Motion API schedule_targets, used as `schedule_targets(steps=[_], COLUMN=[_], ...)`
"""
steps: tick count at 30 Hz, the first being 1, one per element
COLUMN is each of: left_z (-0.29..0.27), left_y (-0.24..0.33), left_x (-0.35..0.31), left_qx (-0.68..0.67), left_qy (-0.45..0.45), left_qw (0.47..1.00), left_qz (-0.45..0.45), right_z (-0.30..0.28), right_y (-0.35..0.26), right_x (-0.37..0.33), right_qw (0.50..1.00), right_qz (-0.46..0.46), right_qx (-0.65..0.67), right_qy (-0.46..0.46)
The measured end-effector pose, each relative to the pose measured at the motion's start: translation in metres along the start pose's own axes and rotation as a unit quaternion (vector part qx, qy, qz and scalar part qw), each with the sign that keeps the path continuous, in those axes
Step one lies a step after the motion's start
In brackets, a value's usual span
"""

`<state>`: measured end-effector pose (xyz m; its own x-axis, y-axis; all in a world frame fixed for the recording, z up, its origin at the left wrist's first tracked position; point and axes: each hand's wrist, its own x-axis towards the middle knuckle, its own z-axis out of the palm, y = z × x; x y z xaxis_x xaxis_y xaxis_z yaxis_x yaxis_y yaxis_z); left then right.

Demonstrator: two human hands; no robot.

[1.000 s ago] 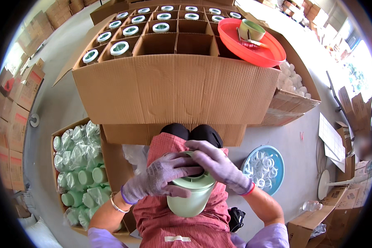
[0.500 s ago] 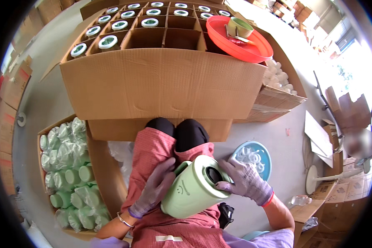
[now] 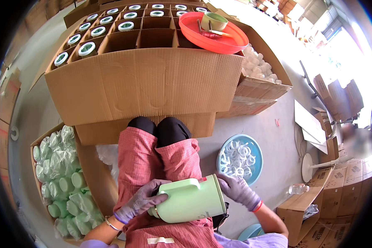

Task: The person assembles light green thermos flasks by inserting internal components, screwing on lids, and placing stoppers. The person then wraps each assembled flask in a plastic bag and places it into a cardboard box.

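A pale green jug [image 3: 190, 202] with a looped handle [image 3: 180, 186] lies on its side above my lap, handle up, its flat wide end to the right. My gloved left hand [image 3: 142, 201] grips the narrower left end, thumb over the side and the other fingers partly hidden. At the wide end, my gloved right hand [image 3: 239, 191] holds the rim, some of its fingertips hidden behind it. A small red patch [image 3: 202, 179] shows beside the handle. Beneath the jug is my red checked apron [image 3: 153, 236].
Ahead stands a divided carton [image 3: 144, 78] of lidded jars, with a red tray [image 3: 235, 43] on its corner. A carton [image 3: 97, 177] of wrapped green jugs is at left. Right of my knees sits a blue basin [image 3: 258, 159] of white rings; white pieces [image 3: 258, 66] fill another carton.
The jug has been turned over from upright-tilted, dark opening facing up, to lying sideways with its handle up. My left hand has shifted to its narrow end. The view has swung rightward.
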<state>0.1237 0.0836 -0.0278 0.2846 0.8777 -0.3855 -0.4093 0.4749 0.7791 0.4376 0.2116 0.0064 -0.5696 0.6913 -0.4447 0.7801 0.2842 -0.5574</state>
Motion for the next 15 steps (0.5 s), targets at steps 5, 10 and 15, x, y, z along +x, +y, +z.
schedule_targets(steps=[5, 10, 15], left_z=[0.005, 0.052, 0.015], left_y=[0.015, 0.102, 0.114], left_x=[0.027, 0.013, 0.024], left_qx=[0.165, 0.667, 0.192], left_qy=[-0.009, 0.059, 0.149], left_qw=[0.984, 0.616, 0.956], left_qz=[0.06, 0.414, 0.166], right_z=[0.007, 0.01, -0.009], right_y=[-0.052, -0.042, -0.057], right_x=[0.025, 0.08, 0.081], right_qw=[0.884, 0.607, 0.873], right_qz=[-0.356, 0.054, -0.342], right_qx=[0.216, 0.792, 0.265], right_qy=[0.212, -0.022, 0.226])
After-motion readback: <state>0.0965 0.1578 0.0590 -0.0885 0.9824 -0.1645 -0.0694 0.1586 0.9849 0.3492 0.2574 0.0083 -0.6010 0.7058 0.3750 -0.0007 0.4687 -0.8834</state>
